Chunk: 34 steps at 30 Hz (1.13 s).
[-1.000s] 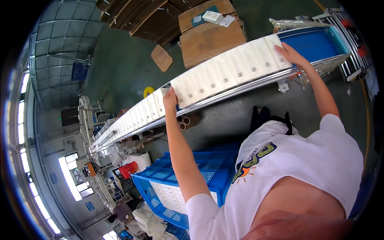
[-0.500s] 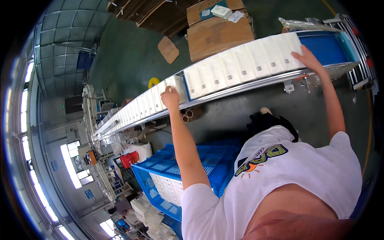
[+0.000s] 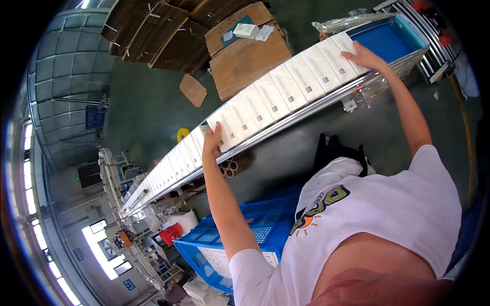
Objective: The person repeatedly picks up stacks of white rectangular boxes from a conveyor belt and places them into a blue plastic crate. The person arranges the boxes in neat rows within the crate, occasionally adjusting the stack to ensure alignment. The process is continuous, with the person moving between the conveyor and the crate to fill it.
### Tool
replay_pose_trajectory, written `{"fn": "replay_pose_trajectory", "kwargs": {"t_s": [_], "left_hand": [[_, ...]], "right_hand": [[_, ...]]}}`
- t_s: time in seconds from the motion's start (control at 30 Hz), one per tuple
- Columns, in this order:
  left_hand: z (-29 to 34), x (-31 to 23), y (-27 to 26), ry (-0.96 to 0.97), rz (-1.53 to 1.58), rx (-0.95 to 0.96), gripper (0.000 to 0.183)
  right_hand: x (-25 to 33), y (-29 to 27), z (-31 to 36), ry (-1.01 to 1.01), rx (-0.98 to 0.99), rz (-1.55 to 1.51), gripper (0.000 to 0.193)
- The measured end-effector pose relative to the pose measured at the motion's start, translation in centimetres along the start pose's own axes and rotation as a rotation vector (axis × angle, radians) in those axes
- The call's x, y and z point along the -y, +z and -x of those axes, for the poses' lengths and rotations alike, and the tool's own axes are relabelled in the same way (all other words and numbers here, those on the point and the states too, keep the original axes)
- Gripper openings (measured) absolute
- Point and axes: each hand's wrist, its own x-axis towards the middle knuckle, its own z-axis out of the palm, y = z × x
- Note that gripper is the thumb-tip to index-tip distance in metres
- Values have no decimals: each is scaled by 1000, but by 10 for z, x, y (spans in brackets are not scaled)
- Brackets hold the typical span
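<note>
A row of white rectangular packs (image 3: 274,86), each with a small dark square mark, stands side by side on the conveyor (image 3: 286,118). My left hand (image 3: 212,139) presses against the row's left end, thumb and fingers at the end pack. At the far right end, my right hand (image 3: 363,55) lies against the last pack, its fingers over the top edge. The row is held between both hands. Further left, more white packs (image 3: 173,164) continue in a line along the conveyor. The left palm's contact is partly hidden.
Blue belt (image 3: 383,40) shows right of the row, leading to a roller frame (image 3: 434,46). Flattened cardboard (image 3: 250,66) lies beyond the conveyor, beside stacked brown boards (image 3: 153,35). A blue plastic crate (image 3: 240,224) with white packs inside stands by my left arm.
The blue gap between the two groups of packs has closed, and the right-hand row is longer at its left end. My left hand has shifted to that end; the view has turned slightly.
</note>
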Motion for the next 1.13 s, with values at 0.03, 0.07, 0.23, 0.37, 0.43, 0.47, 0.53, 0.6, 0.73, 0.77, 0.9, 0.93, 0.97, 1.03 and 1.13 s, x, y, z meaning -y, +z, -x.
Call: {"fn": "replay_pose_trajectory", "kwargs": {"t_s": [0.03, 0.07, 0.23, 0.37, 0.43, 0.47, 0.53, 0.6, 0.73, 0.77, 0.9, 0.93, 0.97, 1.03, 1.13], "left_hand": [[-1, 4, 5, 11, -70, -43, 65], [-1, 10, 8, -25, -5, -38, 65], [56, -49, 58, 493, -809, -700, 47], [54, -46, 54, 329, -962, -605, 17], [49, -36, 46, 284, -1060, -608, 13], [44, -32, 52, 285, -1107, -590, 13], [37, -26, 70, 251, -1247, -636, 11], [44, -42, 89, 366, -1298, -618, 10], [39, -46, 107, 425, -790, -490, 29], [46, -63, 99, 284, -520, -332, 43], [39, -67, 86, 120, -351, -154, 85], [33, -67, 96, 165, -396, -141, 99], [28, -64, 96, 157, -399, -73, 101], [27, -75, 94, 153, -417, 86, 104], [7, -56, 94, 187, -36, 199, 112]], "right_hand": [[2, 0, 0, -2, 0, 27, 72], [4, 0, -1, -7, 1, 53, 72], [-1, -2, 15, 13, -35, -146, 70], [26, 24, 10, -64, 19, -12, 68], [37, 44, 6, -49, 13, 43, 67], [36, 43, 2, -55, 8, 23, 66], [28, 36, 0, -69, 16, -25, 64], [34, 8, 6, 76, 151, -91, 56], [-21, -17, -8, 37, 89, -230, 45], [-64, -23, -26, -8, 132, -294, 47], [-43, -20, -23, 100, 72, 8, 57], [-51, -24, -24, 93, 34, 14, 59], [-69, -25, -28, 88, -4, 18, 61], [-82, -31, -27, 28, -30, 61, 65], [-80, -48, -34, -49, 90, 167, 73]]}}
